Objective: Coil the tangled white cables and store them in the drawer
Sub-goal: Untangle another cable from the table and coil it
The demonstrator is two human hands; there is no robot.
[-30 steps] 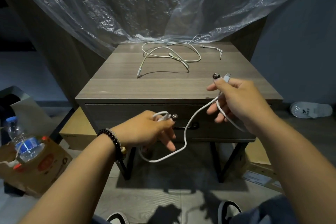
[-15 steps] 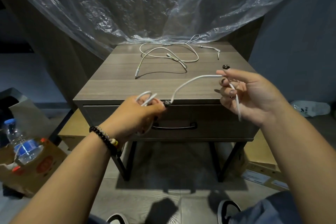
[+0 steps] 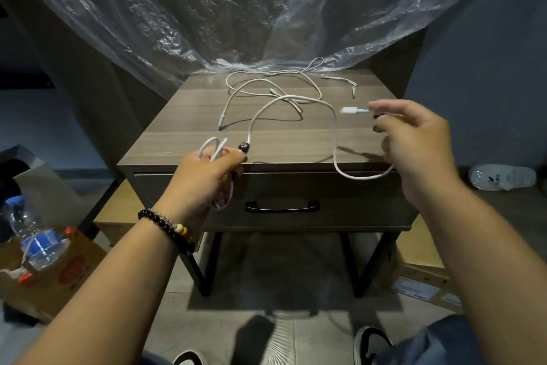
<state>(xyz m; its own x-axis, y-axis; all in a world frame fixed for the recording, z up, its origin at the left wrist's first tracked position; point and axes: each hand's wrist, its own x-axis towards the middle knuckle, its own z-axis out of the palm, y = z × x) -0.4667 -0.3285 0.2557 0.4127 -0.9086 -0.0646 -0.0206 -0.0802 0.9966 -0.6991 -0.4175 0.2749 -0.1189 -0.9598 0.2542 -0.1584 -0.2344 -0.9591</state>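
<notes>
Winding cable (image 3: 296,99): left hand (image 3: 207,170) grips the loops; right hand (image 3: 414,139) pinches the plug end; keep loops even, slack untwisted.

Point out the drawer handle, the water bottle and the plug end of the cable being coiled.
drawer handle (image 3: 281,207), head view, middle of the black bar.
water bottle (image 3: 35,241), head view, on its blue label.
plug end (image 3: 349,110), head view, white connector tip near the right hand's fingertips.
</notes>
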